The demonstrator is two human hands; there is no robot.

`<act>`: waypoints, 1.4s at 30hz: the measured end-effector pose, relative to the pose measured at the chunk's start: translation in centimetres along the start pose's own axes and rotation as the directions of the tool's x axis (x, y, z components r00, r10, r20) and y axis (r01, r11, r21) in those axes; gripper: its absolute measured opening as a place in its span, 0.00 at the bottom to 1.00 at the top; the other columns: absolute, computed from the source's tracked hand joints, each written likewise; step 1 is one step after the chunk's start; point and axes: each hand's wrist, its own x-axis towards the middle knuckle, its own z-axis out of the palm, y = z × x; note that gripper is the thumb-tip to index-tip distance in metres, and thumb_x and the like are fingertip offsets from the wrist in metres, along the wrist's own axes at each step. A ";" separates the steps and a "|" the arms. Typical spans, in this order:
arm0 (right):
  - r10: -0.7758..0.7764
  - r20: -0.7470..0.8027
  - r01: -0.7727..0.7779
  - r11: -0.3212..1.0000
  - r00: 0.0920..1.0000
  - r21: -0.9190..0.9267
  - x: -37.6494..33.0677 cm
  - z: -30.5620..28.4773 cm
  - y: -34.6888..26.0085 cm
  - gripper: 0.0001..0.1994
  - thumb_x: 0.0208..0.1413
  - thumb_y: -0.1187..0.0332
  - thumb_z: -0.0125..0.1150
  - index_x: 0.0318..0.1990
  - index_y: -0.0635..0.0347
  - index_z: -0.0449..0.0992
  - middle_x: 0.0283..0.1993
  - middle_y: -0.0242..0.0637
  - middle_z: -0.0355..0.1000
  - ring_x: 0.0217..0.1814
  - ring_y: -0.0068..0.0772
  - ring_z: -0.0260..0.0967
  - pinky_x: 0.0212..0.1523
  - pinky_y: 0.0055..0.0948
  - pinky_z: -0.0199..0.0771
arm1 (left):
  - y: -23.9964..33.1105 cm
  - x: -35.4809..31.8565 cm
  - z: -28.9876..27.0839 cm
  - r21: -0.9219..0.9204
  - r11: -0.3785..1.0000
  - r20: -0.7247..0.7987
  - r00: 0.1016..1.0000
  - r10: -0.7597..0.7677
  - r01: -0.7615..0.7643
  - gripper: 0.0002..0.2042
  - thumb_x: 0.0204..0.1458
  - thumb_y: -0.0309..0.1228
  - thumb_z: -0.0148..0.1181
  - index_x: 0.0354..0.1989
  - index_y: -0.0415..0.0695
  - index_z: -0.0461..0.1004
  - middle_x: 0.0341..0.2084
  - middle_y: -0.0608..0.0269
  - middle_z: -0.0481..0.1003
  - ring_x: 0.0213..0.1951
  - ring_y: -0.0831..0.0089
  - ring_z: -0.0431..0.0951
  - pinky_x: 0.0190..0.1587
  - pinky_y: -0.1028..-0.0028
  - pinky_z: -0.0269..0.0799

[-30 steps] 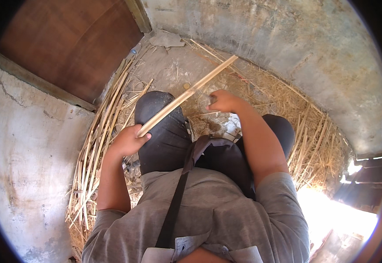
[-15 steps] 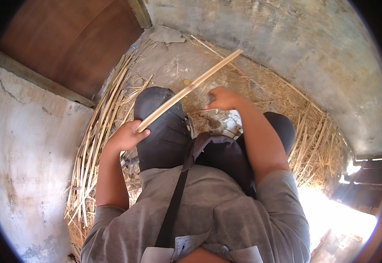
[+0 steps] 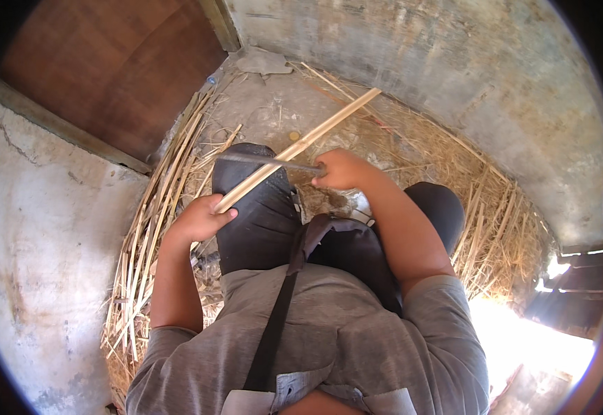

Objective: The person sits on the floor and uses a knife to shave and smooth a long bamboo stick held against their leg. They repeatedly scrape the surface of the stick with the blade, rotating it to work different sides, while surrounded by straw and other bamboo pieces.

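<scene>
Now blade (image 3: 252, 159) vis. across strip (image 3: 331, 125)

Tight corner, walls on two sides. Far/right: bare grey plastered wall (image 3: 467, 90), blotchy with brown stains and scuffs, curved by the lens. Left: whitish plastered wall (image 3: 45, 235), crack near the top, paint patchy lower down. Upper left: plain reddish-brown panel (image 3: 108, 76), door or board, can't tell; weathered wooden rail (image 3: 73, 131) along its lower edge, wooden post (image 3: 218, 24) at its right. Floor (image 3: 246, 104) grey-brown, dusty. Flat grey slab (image 3: 263, 61) in the far corner. Straw-coloured shavings (image 3: 502, 242) heaped along the right wall's foot. Lower right: blown-out daylight (image 3: 523, 339), dark slats (image 3: 578, 283) just above.
</scene>
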 end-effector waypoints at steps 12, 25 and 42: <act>0.196 -0.023 -0.189 0.967 0.980 0.173 -0.7 -1.2 3.1 0.39 0.49 0.45 0.72 0.61 0.68 0.75 0.56 0.58 0.76 0.62 0.56 0.72 0.62 0.45 0.72 | -0.2 0.3 0.5 0.055 0.996 -0.034 0.997 0.069 -0.067 0.16 0.60 0.42 0.66 0.37 0.39 0.75 0.22 0.60 0.73 0.25 0.71 0.74 0.30 0.64 0.71; 0.413 0.014 -0.395 0.862 0.911 0.317 -0.7 -1.7 7.1 0.35 0.48 0.47 0.71 0.57 0.65 0.78 0.54 0.56 0.77 0.59 0.58 0.74 0.60 0.45 0.73 | 1.4 -0.7 0.6 0.158 0.987 -0.113 0.992 0.057 -0.038 0.20 0.58 0.47 0.67 0.38 0.39 0.75 0.28 0.47 0.77 0.32 0.51 0.78 0.38 0.57 0.71; 0.405 0.064 -0.391 0.811 0.912 0.435 -0.8 -2.5 7.1 0.34 0.53 0.50 0.73 0.57 0.72 0.74 0.46 0.52 0.78 0.35 0.42 0.79 0.35 0.36 0.80 | -0.2 -0.2 1.3 0.119 0.985 -0.154 0.978 0.141 -0.123 0.13 0.61 0.38 0.66 0.36 0.41 0.74 0.19 0.63 0.74 0.16 0.73 0.71 0.22 0.68 0.69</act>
